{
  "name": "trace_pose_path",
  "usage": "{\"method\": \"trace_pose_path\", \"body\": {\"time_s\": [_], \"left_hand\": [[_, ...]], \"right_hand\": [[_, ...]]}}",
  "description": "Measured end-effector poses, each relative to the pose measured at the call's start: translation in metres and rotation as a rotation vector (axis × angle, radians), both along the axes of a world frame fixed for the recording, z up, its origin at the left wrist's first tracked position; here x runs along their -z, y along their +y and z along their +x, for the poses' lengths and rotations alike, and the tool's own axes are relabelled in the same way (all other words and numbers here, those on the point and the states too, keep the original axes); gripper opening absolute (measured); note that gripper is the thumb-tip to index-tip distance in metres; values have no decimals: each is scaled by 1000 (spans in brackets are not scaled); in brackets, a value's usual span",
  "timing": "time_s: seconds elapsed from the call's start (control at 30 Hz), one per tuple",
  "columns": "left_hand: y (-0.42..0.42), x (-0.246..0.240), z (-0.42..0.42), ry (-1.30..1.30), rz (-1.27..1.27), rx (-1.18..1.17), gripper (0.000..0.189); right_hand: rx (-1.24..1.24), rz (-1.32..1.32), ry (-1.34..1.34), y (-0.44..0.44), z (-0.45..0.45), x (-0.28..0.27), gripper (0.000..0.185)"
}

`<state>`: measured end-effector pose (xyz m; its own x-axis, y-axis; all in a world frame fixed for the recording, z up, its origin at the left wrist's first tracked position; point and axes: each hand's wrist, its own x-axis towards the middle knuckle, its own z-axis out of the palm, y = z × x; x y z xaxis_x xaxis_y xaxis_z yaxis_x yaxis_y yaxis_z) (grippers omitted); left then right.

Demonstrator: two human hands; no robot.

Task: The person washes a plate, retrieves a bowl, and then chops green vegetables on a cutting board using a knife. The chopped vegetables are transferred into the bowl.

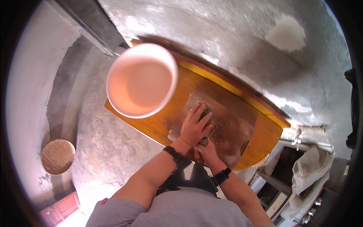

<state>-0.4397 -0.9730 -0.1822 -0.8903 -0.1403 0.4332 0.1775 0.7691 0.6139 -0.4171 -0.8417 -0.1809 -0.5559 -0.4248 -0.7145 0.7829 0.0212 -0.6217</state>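
Note:
My left hand (195, 124) lies palm down with fingers apart over chopped greens (203, 113) and what looks like a knife blade. Just below it, my right hand (207, 153) is closed around the handle of a knife (203, 142); most of the blade is hidden by my left hand. Under both hands is a worn, brownish cutting board (235, 119), wet-looking, with green bits (219, 126) scattered at its middle. A deep, pale round basin (147, 79) stands left of the board; I cannot tell whether it holds liquid.
The wooden table (263, 139) has a raised yellow edge (224, 88) along the wall side. A tap (297, 136) juts out at right, near a sheer pale cloth or bag (309, 170). A woven basket (58, 156) is at far left, above a reddish wooden door or cabinet (61, 211).

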Motion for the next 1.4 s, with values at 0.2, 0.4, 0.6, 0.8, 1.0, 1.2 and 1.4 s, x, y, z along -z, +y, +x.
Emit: {"method": "trace_pose_path", "body": {"time_s": [0.2,0.4,0.6,0.8,1.0,1.2,1.4], "left_hand": [[-129,-19,-27,41,-6,-241,37],[-236,11,-32,-448,-82,-614,36],[-220,12,-32,-352,-118,-394,45],[-212,24,-26,-547,-141,-573,56],[-197,11,-5,51,638,-361,43],[-100,-12,-3,-18,69,64,35],[-16,27,-17,-118,125,241,33]], "right_hand": [[-295,-167,41,-125,-55,-37,11],[-333,-63,102,-189,-73,-52,13],[-402,-45,81,-184,-70,-44,13],[-248,-25,118,-112,-51,-39,14],[-397,986,1143,54,-60,-8,29],[-640,1363,867,151,-68,27,27],[-752,1227,936,120,-18,45,18]]}}
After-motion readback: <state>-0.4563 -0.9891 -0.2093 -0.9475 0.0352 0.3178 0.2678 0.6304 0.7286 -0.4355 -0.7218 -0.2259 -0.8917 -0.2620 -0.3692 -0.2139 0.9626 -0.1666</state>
